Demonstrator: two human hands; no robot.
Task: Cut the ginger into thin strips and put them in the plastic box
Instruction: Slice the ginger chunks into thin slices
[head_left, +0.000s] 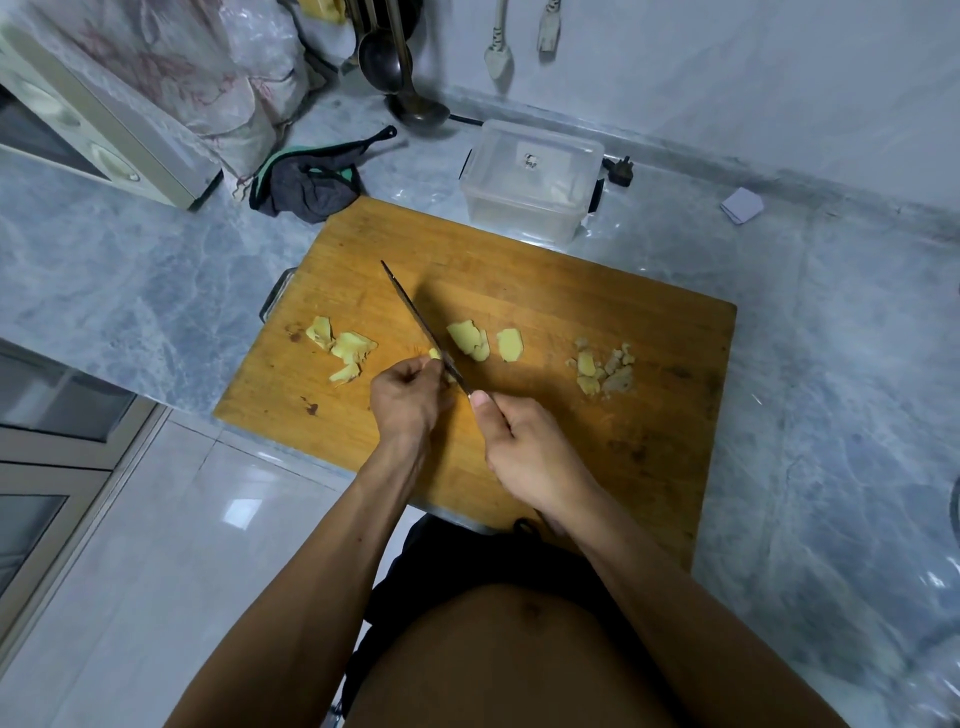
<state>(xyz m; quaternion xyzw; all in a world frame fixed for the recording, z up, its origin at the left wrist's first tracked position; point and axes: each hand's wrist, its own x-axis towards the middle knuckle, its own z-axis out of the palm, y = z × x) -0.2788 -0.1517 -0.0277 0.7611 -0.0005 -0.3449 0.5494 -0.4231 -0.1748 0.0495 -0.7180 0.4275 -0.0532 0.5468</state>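
Small label on plastic box (530, 176) is unreadable

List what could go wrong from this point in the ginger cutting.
1. The left hand pinches a small ginger piece right against the knife; the blade could nick the fingertips.
2. The board overhangs the counter edge near the person, so hard pressure might tip or shift it.
3. The box looks lidded; strips cannot go in until it is opened.

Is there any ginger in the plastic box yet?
No, the plastic box behind the cutting board has its lid on, and the ginger slices all lie on the board.
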